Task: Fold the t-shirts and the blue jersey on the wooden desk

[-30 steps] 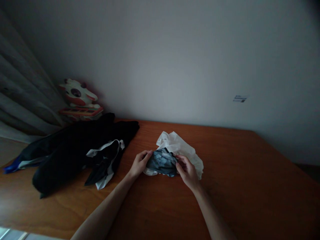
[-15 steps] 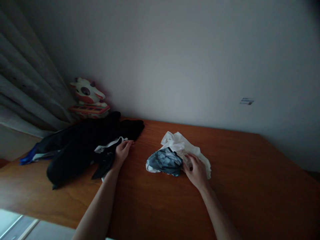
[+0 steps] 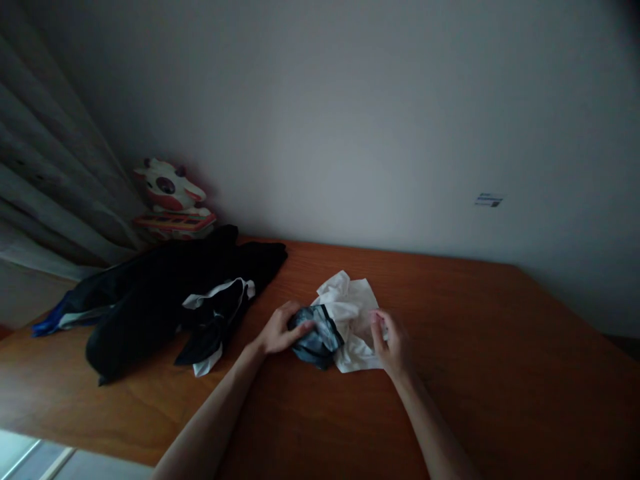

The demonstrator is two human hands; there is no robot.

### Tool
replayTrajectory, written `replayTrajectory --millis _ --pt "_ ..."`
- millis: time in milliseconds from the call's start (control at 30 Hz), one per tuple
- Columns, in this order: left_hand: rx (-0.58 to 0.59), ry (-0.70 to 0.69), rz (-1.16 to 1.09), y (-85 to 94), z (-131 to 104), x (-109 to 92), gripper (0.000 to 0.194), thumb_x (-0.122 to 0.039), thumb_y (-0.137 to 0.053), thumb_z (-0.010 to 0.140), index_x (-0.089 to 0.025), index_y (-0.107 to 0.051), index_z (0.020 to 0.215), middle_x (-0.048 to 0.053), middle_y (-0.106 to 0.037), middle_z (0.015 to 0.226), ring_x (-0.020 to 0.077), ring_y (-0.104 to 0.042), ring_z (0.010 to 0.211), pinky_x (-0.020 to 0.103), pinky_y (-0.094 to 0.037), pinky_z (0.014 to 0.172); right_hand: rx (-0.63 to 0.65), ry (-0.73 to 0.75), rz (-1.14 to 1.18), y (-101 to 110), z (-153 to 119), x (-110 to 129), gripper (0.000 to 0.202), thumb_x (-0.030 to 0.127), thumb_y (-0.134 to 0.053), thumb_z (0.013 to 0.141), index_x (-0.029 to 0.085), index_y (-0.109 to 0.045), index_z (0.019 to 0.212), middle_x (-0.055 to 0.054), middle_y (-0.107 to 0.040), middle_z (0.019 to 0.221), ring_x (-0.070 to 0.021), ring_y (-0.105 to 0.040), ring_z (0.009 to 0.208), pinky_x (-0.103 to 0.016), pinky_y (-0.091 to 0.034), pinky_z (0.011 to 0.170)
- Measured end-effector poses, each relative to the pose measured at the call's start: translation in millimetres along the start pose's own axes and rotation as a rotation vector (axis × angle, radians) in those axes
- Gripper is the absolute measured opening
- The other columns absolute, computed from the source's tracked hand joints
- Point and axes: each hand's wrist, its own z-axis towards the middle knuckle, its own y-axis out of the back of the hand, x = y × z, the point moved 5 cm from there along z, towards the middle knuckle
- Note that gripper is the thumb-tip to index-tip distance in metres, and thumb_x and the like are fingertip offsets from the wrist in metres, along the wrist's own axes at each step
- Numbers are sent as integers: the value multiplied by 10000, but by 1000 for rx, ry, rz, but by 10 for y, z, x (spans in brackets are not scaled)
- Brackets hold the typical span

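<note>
A bunched grey-blue patterned garment [image 3: 315, 343] with a dark edge band lies mid-table. My left hand [image 3: 283, 329] is closed on its left side, thumb on top and fingers behind. Against it on the right is a crumpled white garment [image 3: 350, 307], thin and loosely spread. At that garment's right edge, my right hand [image 3: 393, 343] has thumb and forefinger drawn together in a pinch on the cloth. The exact kind of both garments cannot be made out in the dim light.
A heap of black clothes [image 3: 155, 293] covers the left of the wooden table [image 3: 475, 373], with a black piece with white trim [image 3: 220, 320] at its near side. Behind stands a cow-shaped toy keyboard [image 3: 173, 193] beside a curtain [image 3: 55, 167]. A wall [image 3: 350, 120] bounds the back.
My left hand has moved right from the black piece with white trim onto the patterned garment. That garment is more bunched and shifted left; the white garment's right side has drawn inward.
</note>
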Motion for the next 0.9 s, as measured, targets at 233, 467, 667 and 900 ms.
replayTrajectory --millis 233,467,667,900 --pt "105 -66 51 -190 -22 -167 581 -558 -759 791 -220 -661 1253 116 -723 1124 299 -671 1029 390 -497 952 211 -10 8 -26 -17 49 700 577 -639 889 194 -499 1458 -166 -685 1305 -298 -700 1073 -439 -580 906" --pt "50 72 -103 -169 -7 -65 528 -518 -768 805 -215 -669 1226 70 -757 1094 254 -709 961 336 -542 857 301 -20 -3 -35 -17 99 346 557 -642 886 227 -689 793 -11 -624 641 -170 -575 559 -282 -465 544" --pt "-93 75 -85 -36 18 13 422 -507 -743 827 -215 -706 1130 88 -745 1096 258 -687 1007 363 -532 901 98 76 -40 60 60 153 305 442 -581 923 239 -613 697 -55 -642 815 -184 -612 699 -304 -503 663" --pt "-315 169 -84 134 24 207 388 -579 -636 885 -204 -715 945 57 -722 856 186 -620 712 292 -482 667 -67 -229 66 146 28 -161 406 609 -558 921 227 -610 794 -44 -676 726 -190 -625 616 -292 -508 581"
